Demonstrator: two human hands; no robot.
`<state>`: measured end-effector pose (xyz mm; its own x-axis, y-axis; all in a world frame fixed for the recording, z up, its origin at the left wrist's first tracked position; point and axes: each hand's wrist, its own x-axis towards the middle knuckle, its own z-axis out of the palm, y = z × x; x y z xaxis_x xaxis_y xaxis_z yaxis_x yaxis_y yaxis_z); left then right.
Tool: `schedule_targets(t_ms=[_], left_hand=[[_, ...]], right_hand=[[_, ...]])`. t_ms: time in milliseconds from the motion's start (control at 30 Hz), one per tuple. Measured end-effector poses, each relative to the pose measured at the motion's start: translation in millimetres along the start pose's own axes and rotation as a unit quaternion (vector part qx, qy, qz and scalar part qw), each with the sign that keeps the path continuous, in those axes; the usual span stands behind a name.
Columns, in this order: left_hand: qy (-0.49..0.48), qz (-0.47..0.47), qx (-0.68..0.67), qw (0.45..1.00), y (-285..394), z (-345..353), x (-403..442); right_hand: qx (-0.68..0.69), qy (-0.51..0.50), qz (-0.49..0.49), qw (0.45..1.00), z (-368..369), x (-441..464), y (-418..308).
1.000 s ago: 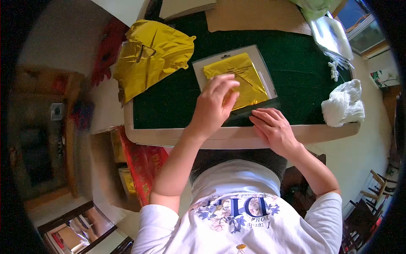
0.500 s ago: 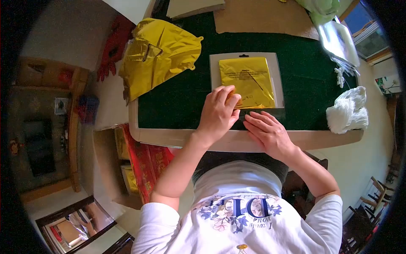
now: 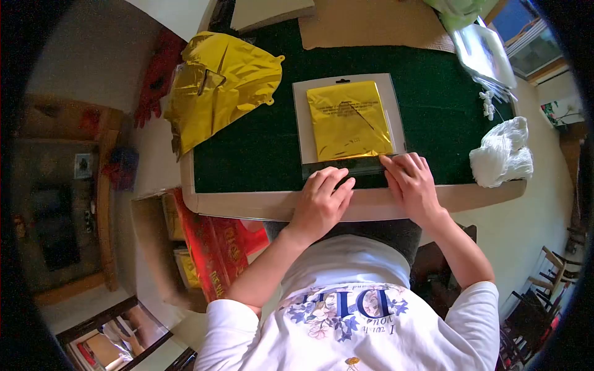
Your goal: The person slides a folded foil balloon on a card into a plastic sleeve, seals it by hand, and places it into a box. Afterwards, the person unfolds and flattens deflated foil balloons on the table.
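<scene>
A clear plastic sleeve [image 3: 356,168] with a pale backing card [image 3: 302,123] lies on the green table cover. Inside is a folded gold foil piece [image 3: 349,117] with small dark print. My left hand [image 3: 325,201] has its fingers curled together on the sleeve's near flap, toward the lower left corner. Opposite it, my right hand [image 3: 413,185] grips the flap near the lower right corner, its index fingertip close to the foil. The thumbs are partly hidden.
An unfolded gold foil balloon [image 3: 226,86] lies at the left. White string [image 3: 502,154] and clear plastic bags [image 3: 486,52] are at the right. Cardboard [image 3: 377,25] covers the table's back. An open carton [image 3: 154,241] and a red bag [image 3: 216,253] stand below the left edge.
My left hand has moved down off the foil to the flap's left part. My right hand has shifted right and up to the corner. The view has shifted slightly.
</scene>
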<state>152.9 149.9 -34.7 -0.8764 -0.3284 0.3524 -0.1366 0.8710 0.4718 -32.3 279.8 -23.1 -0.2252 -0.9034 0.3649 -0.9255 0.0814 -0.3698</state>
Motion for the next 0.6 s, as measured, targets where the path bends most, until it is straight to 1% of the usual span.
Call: schedule_targets(t_ms=[200, 333, 433, 467, 567, 600], left_hand=[[0.006, 0.003, -0.001, 1.000, -0.5, -0.2, 0.1], [0.013, 0.005, -0.003, 1.000, -1.2, 0.3, -0.1], [0.017, 0.003, -0.009, 1.000, -1.5, -0.6, 1.2], [0.018, 0.003, -0.011, 1.000, -1.6, -0.4, 2.2], [0.022, 0.016, -0.017, 0.999, 3.3, 0.7, 15.4], [0.018, 0.019, -0.030, 0.999, 4.5, 6.7, 18.4]], right_hand=[[0.002, -0.013, 0.014, 1.000, -4.5, 3.4, 1.0], [0.017, 0.029, 0.024, 0.999, -12.8, 4.4, 5.5], [0.020, 0.031, 0.094, 0.995, -20.5, 3.3, 10.0], [0.011, 0.036, 0.142, 0.989, -20.4, 2.6, 15.9], [0.062, -0.056, 0.295, 0.952, -23.7, 5.9, 19.0], [0.057, -0.050, 0.288, 0.955, -19.8, 6.2, 19.8]])
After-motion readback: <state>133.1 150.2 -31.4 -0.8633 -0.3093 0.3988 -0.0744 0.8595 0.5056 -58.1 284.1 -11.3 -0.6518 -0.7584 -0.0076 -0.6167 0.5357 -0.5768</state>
